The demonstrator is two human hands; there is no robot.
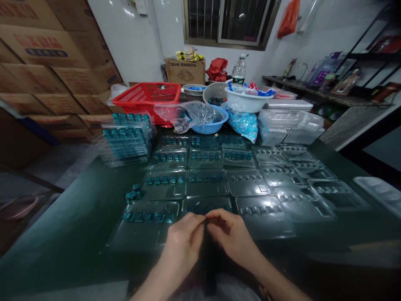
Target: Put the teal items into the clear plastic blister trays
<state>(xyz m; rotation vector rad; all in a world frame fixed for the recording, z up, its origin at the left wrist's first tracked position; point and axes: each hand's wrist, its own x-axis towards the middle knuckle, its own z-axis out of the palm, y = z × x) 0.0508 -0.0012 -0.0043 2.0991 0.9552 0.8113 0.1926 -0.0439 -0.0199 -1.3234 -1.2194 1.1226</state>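
Observation:
My left hand (187, 234) and my right hand (230, 232) meet fingertip to fingertip over the near edge of a clear plastic tray (191, 202). Both are pinched closed; whatever lies between the fingers is too small or hidden to name. Part of that tray, with dark teal pieces in its row of pockets, is covered by my hands. Left of it lies a tray (140, 234) with several teal cubes (148, 216) in a row. To the right, a tray (266, 228) shows pockets without teal colour. A small heap of loose teal pieces (134, 194) sits at the left.
More clear trays (247, 188) spread in rows across the dark green table (78, 221). Stacked filled trays (127, 142) stand at back left. Behind are a red basket (147, 94), a blue basin (211, 121), a white basin (247, 102) and stacked clear plastic packaging (288, 125).

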